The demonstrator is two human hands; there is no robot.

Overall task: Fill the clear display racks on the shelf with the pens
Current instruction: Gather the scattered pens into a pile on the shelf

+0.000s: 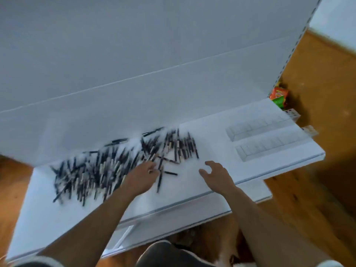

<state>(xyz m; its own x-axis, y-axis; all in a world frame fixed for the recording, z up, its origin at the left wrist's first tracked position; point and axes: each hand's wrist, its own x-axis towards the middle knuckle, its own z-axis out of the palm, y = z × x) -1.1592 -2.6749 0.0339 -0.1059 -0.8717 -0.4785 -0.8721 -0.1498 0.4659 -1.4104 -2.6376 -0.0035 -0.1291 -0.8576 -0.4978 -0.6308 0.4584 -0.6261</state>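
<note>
A wide heap of dark pens (107, 168) lies across the left and middle of the white shelf (192, 191). Two clear display racks (269, 139) stand side by side at the shelf's right end, both looking empty. My left hand (141, 179) reaches into the right part of the heap, its fingertips among the pens; blur hides whether it grips any. My right hand (216, 175) hovers above bare shelf between the heap and the racks, fingers spread and loosely curved, holding nothing.
The shelf's white back panel (154, 64) rises behind the pens. Orange and green snack packets (278, 96) and small boxes sit past the shelf's far right end. Wooden floor (317, 170) lies to the right and below. The whole view is motion-blurred.
</note>
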